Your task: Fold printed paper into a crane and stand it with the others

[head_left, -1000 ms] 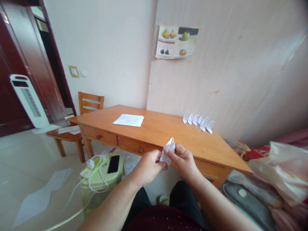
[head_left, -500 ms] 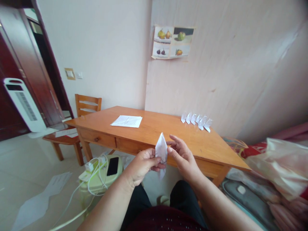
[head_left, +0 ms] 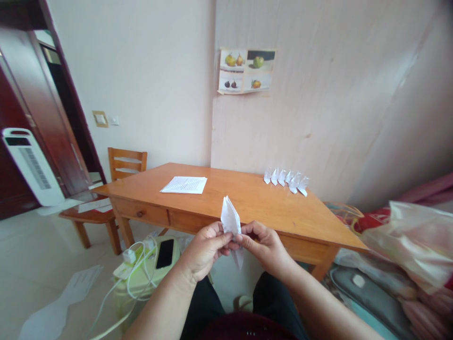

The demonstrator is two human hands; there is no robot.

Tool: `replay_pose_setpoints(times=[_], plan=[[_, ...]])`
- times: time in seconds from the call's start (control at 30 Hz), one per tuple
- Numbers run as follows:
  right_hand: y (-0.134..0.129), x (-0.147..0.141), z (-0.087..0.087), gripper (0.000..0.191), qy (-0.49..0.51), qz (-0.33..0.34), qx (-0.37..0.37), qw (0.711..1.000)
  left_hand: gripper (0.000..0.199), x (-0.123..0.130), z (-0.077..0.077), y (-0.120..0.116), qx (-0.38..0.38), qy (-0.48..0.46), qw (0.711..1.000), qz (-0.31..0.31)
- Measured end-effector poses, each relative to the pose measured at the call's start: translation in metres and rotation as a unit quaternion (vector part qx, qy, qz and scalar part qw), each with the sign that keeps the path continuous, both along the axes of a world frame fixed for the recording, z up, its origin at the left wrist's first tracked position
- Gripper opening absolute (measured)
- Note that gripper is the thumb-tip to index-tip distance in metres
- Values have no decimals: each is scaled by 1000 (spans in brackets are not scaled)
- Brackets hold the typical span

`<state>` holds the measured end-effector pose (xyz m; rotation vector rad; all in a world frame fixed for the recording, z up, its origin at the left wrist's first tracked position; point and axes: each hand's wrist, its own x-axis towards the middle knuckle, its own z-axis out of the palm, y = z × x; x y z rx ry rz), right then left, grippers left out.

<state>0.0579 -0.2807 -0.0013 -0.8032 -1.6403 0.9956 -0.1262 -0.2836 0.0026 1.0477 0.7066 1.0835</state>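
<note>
Between my hands, in front of the table's near edge, is a folded piece of white paper (head_left: 230, 216) with a pointed top and another point hanging below my fingers. My left hand (head_left: 209, 245) pinches its lower left side, thumb across the front. My right hand (head_left: 264, 243) grips the lower right side between thumb and fingers. Both hands are closed on the paper, and the folds under the fingertips are hidden. Several small folded white paper pieces (head_left: 282, 177) stand in a group at the table's back right. A stack of printed sheets (head_left: 184, 184) lies at the back left.
The wooden table (head_left: 244, 198) has drawers below its near edge. At the left, a pale green stool (head_left: 141, 276) bears a phone (head_left: 165, 251) and white cables. Paper sheets (head_left: 60, 302) lie on the floor. Plastic bags (head_left: 406, 241) are heaped at the right.
My right hand, with fingers apart beside the paper before, has closed on its right edge. The paper has turned and tilts slightly left. My left hand still holds it.
</note>
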Motion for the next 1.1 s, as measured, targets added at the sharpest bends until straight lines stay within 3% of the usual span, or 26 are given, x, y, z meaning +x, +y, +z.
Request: replay_pose_setpoints(times=[0.67, 0.9, 1.1], plan=[[3, 0, -4, 30, 2, -41, -3, 999, 31, 0, 0, 0, -29, -15, 999, -3], [-6, -3, 3, 27, 38, 20, -13, 999, 26, -3, -3, 2, -27, -55, 998, -9], [-9, -7, 5, 26, 52, 18, -8, 998, 25, -3, -5, 3, -33, -79, 996, -14]])
